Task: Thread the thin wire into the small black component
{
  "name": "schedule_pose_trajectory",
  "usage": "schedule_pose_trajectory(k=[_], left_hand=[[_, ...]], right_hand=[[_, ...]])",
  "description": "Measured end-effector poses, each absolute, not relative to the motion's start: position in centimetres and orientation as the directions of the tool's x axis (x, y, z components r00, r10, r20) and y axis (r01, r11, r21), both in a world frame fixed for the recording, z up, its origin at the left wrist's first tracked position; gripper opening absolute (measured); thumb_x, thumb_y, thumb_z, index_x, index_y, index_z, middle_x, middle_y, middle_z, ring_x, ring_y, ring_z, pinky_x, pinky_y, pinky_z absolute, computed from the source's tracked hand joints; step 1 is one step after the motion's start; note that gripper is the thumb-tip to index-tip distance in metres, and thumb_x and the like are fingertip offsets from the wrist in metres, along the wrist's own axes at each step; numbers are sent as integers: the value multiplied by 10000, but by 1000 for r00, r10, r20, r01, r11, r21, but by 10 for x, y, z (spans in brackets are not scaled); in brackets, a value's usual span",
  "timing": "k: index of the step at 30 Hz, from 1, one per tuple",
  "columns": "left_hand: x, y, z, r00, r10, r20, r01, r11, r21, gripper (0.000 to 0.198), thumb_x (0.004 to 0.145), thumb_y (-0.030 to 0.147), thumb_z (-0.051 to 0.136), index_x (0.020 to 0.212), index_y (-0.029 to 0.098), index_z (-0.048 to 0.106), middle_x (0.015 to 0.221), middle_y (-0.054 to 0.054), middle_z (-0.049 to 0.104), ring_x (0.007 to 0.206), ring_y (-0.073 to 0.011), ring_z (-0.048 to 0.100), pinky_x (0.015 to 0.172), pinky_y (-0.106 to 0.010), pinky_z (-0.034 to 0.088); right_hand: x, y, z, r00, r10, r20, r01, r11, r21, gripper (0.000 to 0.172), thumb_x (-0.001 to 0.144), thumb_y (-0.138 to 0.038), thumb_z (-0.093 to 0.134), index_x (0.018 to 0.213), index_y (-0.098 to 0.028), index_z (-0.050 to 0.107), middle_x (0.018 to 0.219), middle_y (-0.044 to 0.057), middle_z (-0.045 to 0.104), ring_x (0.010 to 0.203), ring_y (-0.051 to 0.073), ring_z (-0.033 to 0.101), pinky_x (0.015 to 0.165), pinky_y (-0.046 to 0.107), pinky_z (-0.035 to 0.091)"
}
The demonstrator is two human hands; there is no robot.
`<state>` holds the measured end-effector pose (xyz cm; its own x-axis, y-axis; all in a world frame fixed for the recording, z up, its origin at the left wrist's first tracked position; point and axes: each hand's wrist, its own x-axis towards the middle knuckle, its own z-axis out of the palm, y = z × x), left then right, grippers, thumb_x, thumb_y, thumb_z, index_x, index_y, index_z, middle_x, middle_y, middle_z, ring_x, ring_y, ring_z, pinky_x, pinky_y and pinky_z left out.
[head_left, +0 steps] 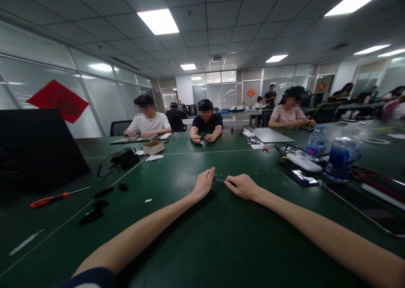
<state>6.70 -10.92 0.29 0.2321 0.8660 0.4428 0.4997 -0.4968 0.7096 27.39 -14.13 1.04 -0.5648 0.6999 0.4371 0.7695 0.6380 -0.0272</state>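
Note:
My left hand [204, 184] is above the green table [177, 246], near the middle of the view, its fingers pressed together round something I cannot make out. A small dark tip shows at its fingertips. To the right, my right hand [242, 186] is closed on a thin tool [220, 180], whose narrow metal shaft points left toward the left hand. Part of a dark handle shows under the right fingers. The two hands are a short gap apart, bridged by the shaft.
An orange screwdriver [49, 199], black parts [91, 214] and a dark monitor [38, 149] are at left. Beyond stand a cardboard box [153, 147] and seated people. At right are phones [367, 205], a white device [304, 162] and bottles [316, 142].

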Motion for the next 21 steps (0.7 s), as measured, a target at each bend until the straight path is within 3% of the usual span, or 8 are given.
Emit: schedule_pose_trajectory(k=[6, 11, 16, 21], left_hand=[[66, -112, 6, 224, 869, 440, 498, -490, 715, 539, 896, 548, 236, 667, 154, 524, 584, -8, 535, 573, -133, 488, 565, -236, 306], [72, -125, 7, 451, 782, 431, 419, -612, 671, 451, 877, 524, 354, 677, 156, 523, 606, -2, 535, 581, -124, 481, 570, -231, 316], [75, -123, 5, 357, 875, 328, 270, -433, 860, 492, 865, 582, 307, 666, 160, 465, 543, 15, 449, 479, -96, 402, 479, -219, 283], [74, -113, 1, 401, 900, 170, -18, -178, 984, 468, 815, 643, 366, 702, 188, 377, 492, 74, 289, 374, -54, 232, 387, -189, 165]], right_hand=[[275, -139, 8, -536, 712, 454, 764, 638, -99, 343, 940, -418, 344, 932, -219, 624, 694, 20, 646, 594, 136, 578, 609, 228, 354], [285, -122, 2, -232, 802, 550, 837, 452, -307, 411, 967, -378, 246, 922, -196, 612, 665, 17, 632, 539, 129, 557, 567, 226, 350], [288, -120, 1, -317, 784, 534, 833, 500, -239, 336, 943, -391, 331, 910, -216, 616, 651, 9, 627, 545, 131, 559, 560, 221, 340], [283, -131, 4, -472, 708, 525, 773, 619, -139, 316, 941, -382, 345, 927, -210, 610, 683, 15, 637, 565, 126, 565, 578, 220, 345]])
